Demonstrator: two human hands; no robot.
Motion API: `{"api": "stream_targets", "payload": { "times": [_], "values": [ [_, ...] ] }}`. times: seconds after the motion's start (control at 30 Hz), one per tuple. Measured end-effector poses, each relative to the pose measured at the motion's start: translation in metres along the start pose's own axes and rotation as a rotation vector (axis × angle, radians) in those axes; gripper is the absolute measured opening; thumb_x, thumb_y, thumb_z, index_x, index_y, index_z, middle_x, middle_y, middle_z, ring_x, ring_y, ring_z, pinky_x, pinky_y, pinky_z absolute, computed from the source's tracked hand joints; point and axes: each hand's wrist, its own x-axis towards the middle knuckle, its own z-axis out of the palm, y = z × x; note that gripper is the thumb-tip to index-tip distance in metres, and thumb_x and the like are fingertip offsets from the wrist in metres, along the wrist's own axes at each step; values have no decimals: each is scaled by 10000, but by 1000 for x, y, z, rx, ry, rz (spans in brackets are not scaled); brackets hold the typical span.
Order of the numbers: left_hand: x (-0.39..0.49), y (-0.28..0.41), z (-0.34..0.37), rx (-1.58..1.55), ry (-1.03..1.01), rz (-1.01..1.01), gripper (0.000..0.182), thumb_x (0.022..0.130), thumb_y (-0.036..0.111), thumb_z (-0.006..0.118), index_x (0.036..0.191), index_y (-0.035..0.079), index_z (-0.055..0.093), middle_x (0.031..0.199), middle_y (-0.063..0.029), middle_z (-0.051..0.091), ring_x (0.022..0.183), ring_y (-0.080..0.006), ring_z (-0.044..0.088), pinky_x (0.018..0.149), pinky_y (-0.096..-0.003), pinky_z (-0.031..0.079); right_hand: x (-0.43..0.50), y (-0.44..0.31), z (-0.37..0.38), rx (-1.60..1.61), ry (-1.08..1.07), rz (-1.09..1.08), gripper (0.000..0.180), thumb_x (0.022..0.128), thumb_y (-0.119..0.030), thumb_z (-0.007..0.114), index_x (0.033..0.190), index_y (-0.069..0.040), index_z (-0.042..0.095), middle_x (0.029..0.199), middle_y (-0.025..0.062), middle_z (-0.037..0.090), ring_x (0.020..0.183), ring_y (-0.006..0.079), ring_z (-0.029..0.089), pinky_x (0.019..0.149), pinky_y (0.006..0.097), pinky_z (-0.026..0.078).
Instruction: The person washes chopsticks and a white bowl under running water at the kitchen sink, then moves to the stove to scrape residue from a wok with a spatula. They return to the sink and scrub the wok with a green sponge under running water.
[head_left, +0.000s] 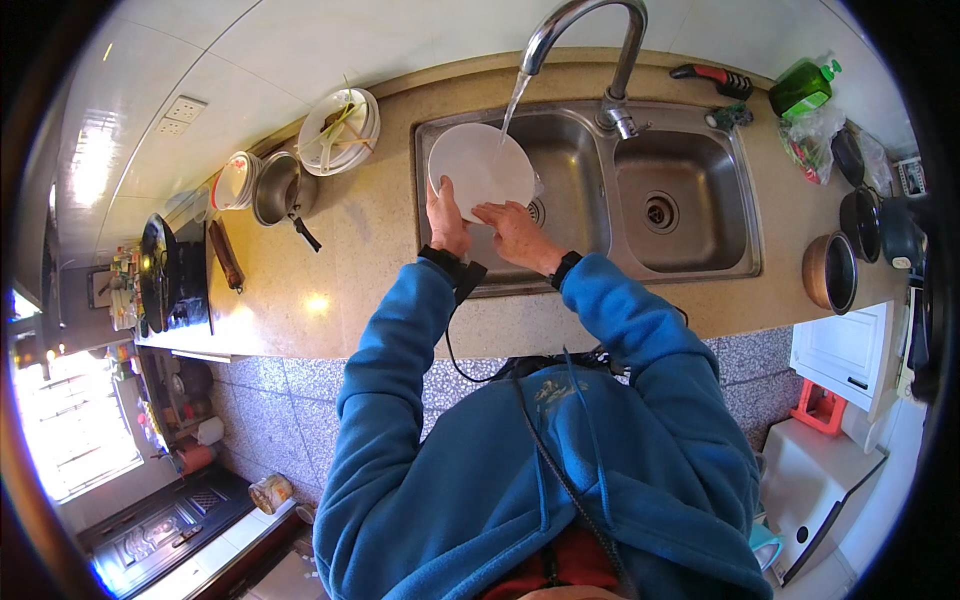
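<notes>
A round white dish (480, 166) is held over the left sink basin (574, 202), its broad pale face turned up towards me. My left hand (449, 223) grips its left near rim, thumb on the upper face and the other fingers mostly hidden. The fingers of my right hand (517, 234) lie on the dish's near edge. From the chrome faucet (577, 22) a stream of water (514, 105) runs down onto the far right part of the dish. Part of the basin and its drain are covered by the dish and my right hand.
Left on the counter are stacked plates with food scraps (364, 150), a saucepan (274, 191) and stacked bowls (236, 184). The right basin (679, 232) adjoins. A knife sharpener (716, 79), green soap bottle (801, 90) and wooden-sided bowl (821, 271) stand right.
</notes>
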Motion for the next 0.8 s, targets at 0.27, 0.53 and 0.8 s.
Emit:
{"api": "stream_targets", "payload": {
  "times": [0.27, 0.53, 0.8],
  "values": [
    [4, 18, -13, 144, -48, -89, 328, 988, 304, 430, 1268, 141, 484, 936, -40, 603, 763, -158, 598, 506, -330, 484, -6, 35, -36, -552, 116, -96, 435, 804, -9, 509, 1224, -105, 567, 1274, 99, 567, 1292, 262, 445, 1042, 514, 316],
    [4, 14, -5, 110, 85, 35, 335, 985, 268, 418, 1267, 97, 478, 951, -56, 608, 746, -154, 600, 518, -296, 483, 0, 8, -7, -137, 9, 65, 409, 743, -29, 561, 1145, -82, 617, 1187, 93, 626, 1200, 289, 523, 1010, 541, 342],
    [12, 9, -10, 144, 33, 81, 374, 989, 308, 427, 1315, 125, 431, 1023, -63, 595, 757, -180, 623, 484, -314, 496, -6, 33, -22, -441, 203, -59, 425, 761, -19, 570, 1171, -124, 606, 1240, 50, 589, 1182, 295, 512, 976, 542, 365]
  ]
}}
